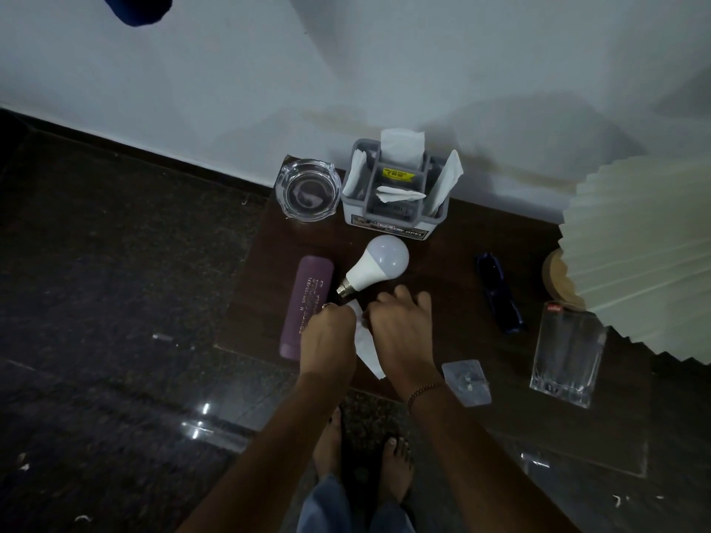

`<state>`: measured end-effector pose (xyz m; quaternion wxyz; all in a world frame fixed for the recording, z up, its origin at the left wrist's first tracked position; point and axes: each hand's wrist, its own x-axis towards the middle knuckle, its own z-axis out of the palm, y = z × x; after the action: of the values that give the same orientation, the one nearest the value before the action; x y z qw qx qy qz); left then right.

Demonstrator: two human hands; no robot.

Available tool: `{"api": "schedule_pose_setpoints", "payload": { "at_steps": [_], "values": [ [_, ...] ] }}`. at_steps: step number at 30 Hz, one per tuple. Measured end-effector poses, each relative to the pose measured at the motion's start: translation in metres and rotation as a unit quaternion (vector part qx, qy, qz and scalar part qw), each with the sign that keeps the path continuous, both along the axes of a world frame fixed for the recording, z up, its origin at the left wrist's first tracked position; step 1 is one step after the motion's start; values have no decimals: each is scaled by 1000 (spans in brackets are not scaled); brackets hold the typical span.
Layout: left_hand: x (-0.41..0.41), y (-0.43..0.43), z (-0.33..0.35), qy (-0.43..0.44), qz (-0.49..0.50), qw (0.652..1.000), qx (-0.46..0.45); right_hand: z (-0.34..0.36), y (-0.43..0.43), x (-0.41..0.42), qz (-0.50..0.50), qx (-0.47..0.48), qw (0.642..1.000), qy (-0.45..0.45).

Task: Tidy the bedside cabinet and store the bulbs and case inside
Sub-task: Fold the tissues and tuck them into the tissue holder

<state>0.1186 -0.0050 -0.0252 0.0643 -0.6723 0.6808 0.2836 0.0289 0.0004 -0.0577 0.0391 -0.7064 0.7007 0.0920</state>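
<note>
In the head view, one white bulb [379,266] lay on the bedside cabinet [454,271] beside one purple case [306,305]. Two hands, left hand [327,340] and right hand [400,332], met over one white tissue [367,350], fingers curled on it. One ashtray [309,193], one organizer [398,190] stood behind.

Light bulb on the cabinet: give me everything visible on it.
The bulb is white with a frosted dome, an opaque white body and a metal bayonet-style base. It lies on its side on the dark wooden cabinet top, dome toward the wall, base toward the person. It looks intact and unlit. Neither hand touches it; the purple case lies just beside it.
</note>
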Motion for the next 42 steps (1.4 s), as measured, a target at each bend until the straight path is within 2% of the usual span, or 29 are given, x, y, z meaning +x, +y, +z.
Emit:
{"api": "schedule_pose_setpoints", "payload": {
  "at_steps": [5, 11, 17, 21, 24, 26, 28, 31, 35, 42],
  "values": [
    [9, 4, -4, 24, 65, 997, -18, -3, 4, -3, -6, -19, 1000, -20],
    [15, 0, 10, 60, 108, 991, -49, 8, 9, -13, -47, -83, 987, -131],
    [18, -9, 22, 145, 183, 972, -27, 26, 6, -18, -69, -106, 970, -206],
    [18, -16, 37, 105, 145, 982, -66, 41, 3, -25, -68, -114, 954, -269],
    [15, -25, 59, 64, 90, 985, -132, 53, -4, -32, -111, -104, 910, -386],
    [12, -32, 72, 60, 55, 980, -179, 62, -13, -39, -130, -106, 887, -430],
    [8, -40, 82, 68, 24, 972, -225, 71, -24, -46, -122, -112, 886, -432],
    [2, -55, 91, 70, -13, 960, -272, 81, -42, -53, -93, -123, 911, -383],
    [-5, -78, 91, 83, -13, 960, -269, 86, -68, -58, -77, -117, 934, -330],
    [-12, -111, 86, 77, -67, 949, -298, 82, -100, -63, -73, -98, 937, -327]
  ]
}}
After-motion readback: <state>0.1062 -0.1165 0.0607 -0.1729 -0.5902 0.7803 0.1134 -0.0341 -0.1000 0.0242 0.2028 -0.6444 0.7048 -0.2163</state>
